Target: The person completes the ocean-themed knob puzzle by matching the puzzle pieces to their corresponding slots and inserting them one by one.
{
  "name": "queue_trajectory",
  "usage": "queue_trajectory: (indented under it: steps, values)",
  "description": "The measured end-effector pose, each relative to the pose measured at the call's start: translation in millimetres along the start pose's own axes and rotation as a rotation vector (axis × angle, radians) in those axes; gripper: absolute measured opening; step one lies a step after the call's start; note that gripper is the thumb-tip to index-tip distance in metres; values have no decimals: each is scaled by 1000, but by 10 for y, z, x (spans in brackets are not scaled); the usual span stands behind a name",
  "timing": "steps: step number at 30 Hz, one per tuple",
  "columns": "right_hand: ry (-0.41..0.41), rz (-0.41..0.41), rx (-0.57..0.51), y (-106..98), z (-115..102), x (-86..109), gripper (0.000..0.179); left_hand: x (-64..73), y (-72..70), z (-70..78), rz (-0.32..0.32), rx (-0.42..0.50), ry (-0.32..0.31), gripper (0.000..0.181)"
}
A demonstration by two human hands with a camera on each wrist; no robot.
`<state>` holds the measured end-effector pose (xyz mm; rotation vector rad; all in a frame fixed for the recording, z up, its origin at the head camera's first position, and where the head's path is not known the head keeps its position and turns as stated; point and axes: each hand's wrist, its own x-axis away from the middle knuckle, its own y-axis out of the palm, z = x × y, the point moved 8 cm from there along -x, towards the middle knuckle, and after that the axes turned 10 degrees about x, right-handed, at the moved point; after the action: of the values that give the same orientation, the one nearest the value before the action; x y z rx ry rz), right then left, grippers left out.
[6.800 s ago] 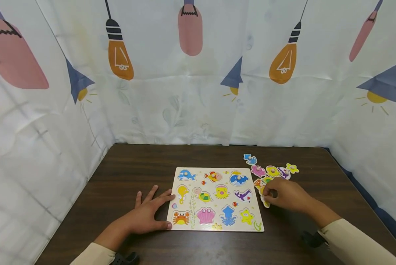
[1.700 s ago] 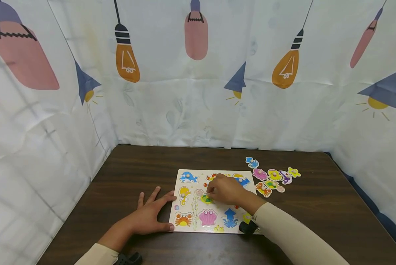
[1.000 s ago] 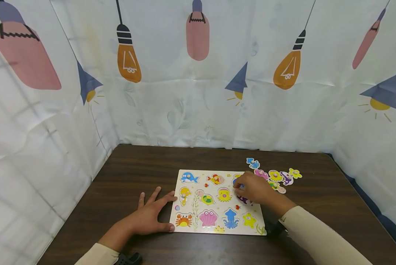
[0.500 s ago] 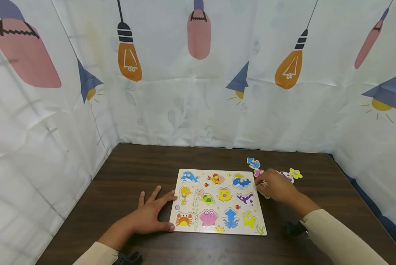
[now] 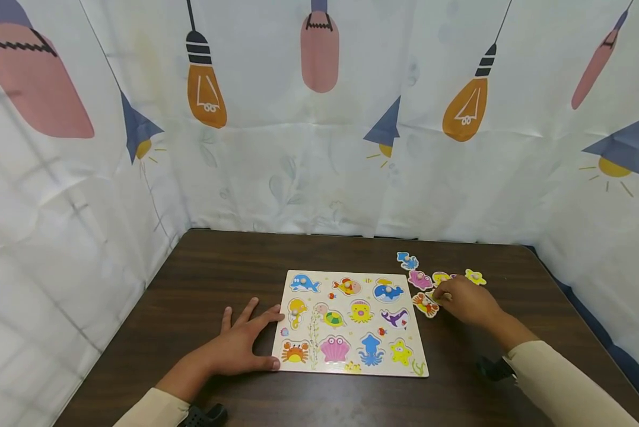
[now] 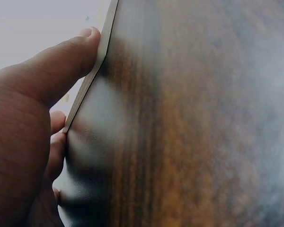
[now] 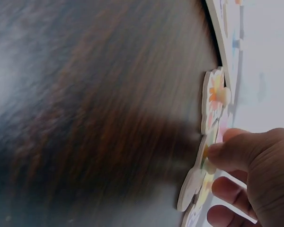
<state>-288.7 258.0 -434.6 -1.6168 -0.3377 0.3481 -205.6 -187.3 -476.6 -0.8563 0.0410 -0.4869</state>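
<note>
A wooden peg puzzle board (image 5: 364, 370) with sea animals lies flat on the table. My left hand (image 5: 239, 350) rests along its left edge with fingers spread, the thumb near the lower corner. My right hand (image 5: 469, 302) is over the loose pieces at the board's right. In the right wrist view its thumb and a partly hidden finger pinch at the knob of the turtle puzzle piece (image 7: 194, 182), which lies on the table. Beside it sits the crab puzzle piece (image 5: 425, 304), touching or very near the board. Knobbed dolphin, fish, whale and seahorse pieces (image 5: 296, 313) sit in the board.
Behind the right hand lie a pink shell piece (image 5: 419, 279), a yellow octopus piece (image 5: 439, 277) and a yellow star piece (image 5: 475, 277). A blue squid piece (image 5: 407, 261) lies farther back. A printed white curtain (image 5: 319, 178) borders the dark table (image 5: 234, 255).
The seahorse piece, loose and in my right hand at first, now sits in the board. My right hand has crossed the board and come back right, from the crab piece to the turtle piece.
</note>
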Motion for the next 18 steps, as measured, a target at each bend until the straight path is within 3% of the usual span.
queue_trajectory:
  steps: [7, 18]
  values:
    - [17, -13, -25, -32, 71, 84, 18, -6, -5, 7, 1, -8, 3, 91]
    - [57, -27, -5, -45, 214, 261, 8, -7, -13, 3, 0, -1, -5, 91]
